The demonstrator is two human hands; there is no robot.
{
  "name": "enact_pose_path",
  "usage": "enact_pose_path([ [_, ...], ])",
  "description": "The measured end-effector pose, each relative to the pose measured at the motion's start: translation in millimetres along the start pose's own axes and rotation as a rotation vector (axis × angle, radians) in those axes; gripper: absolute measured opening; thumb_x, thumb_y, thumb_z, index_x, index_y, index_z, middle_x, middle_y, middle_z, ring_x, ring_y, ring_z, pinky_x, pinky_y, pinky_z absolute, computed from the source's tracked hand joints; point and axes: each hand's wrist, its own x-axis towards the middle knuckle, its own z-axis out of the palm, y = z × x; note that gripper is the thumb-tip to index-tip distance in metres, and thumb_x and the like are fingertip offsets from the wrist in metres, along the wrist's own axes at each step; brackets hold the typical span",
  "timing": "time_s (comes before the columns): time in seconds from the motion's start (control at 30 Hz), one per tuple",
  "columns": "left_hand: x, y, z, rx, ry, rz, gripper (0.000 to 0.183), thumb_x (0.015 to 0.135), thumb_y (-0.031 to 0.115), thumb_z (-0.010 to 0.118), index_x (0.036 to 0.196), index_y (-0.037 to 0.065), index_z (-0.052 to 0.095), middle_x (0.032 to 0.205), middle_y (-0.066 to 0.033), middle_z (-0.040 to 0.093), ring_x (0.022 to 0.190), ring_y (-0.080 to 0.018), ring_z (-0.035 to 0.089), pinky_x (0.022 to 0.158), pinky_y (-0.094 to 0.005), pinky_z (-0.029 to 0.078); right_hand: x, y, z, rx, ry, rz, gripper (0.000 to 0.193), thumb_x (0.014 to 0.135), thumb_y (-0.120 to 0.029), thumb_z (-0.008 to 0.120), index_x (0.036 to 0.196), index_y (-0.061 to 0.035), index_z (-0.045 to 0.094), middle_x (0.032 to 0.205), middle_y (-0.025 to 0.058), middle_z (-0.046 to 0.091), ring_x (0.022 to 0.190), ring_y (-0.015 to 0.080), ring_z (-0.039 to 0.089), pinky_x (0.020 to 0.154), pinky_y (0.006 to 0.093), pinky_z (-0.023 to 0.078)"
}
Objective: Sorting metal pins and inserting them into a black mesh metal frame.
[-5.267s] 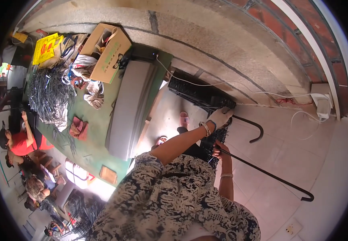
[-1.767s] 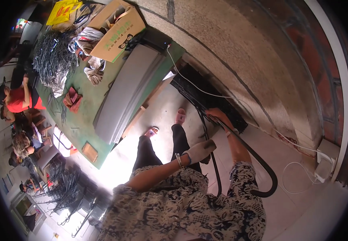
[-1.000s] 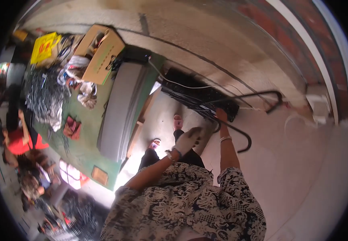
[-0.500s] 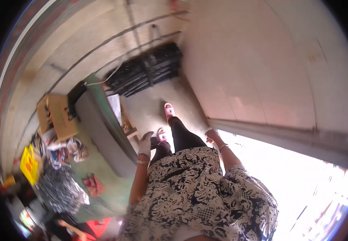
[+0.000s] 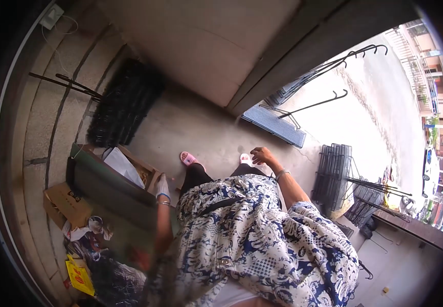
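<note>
My left hand [image 5: 163, 187], in a pale glove with a blue cuff, hangs with fingers stretched out beside the end of an open wooden drawer or box [image 5: 152, 177]. White paper or cloth [image 5: 122, 166] lies in that box. My right hand [image 5: 264, 155] is bare, its fingers loosely bent and apart, with nothing seen in it. It hangs in front of my body, above one of my pink slippers [image 5: 245, 159]. Neither hand visibly touches anything.
Black racks [image 5: 127, 102] lean at the left wall. A blue-grey mesh rack [image 5: 275, 125] stands by the doorway, with stacked wire racks [image 5: 332, 171] to the right. A cardboard box [image 5: 67, 204], clothes and a yellow bag [image 5: 80, 276] lie at the lower left.
My body and view have turned right, bringing the doorway, the street outside and the wire racks into sight. Both hands still hang at my sides; my feet have shifted apart.
</note>
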Motion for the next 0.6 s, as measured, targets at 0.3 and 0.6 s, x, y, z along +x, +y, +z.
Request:
enact_pose_path([
  [0.3, -103, -56, 79, -0.612, 0.001, -0.490, 0.033, 0.086, 0.039, 0.059, 0.086, 0.007, 0.066, 0.085, -0.0092, 0.062, 0.076, -0.0190, 0.060, 0.066, -0.0338, 0.049, -42, 53, -245, 0.143, 0.340, -0.047, 0.044, 0.092, -0.033, 0.054, 0.123, -0.0026, 0.053, 0.103, 0.0212, 0.065, 0.082, 0.0294, 0.069, 0.063, 0.0341, 0.056],
  [0.6, -201, -68, 106, -0.471, -0.260, -0.315, 0.037, 0.092, 0.035, 0.049, 0.093, 0.001, 0.062, 0.084, -0.0126, 0.066, 0.077, -0.0248, 0.064, 0.074, -0.0336, 0.051, -126, -76, -406, 0.128, 0.813, -0.457, 0.085, 0.085, -0.045, 0.063, 0.146, -0.0028, 0.022, 0.140, 0.0258, 0.038, 0.126, 0.0350, 0.044, 0.092, 0.0461, 0.047],
])
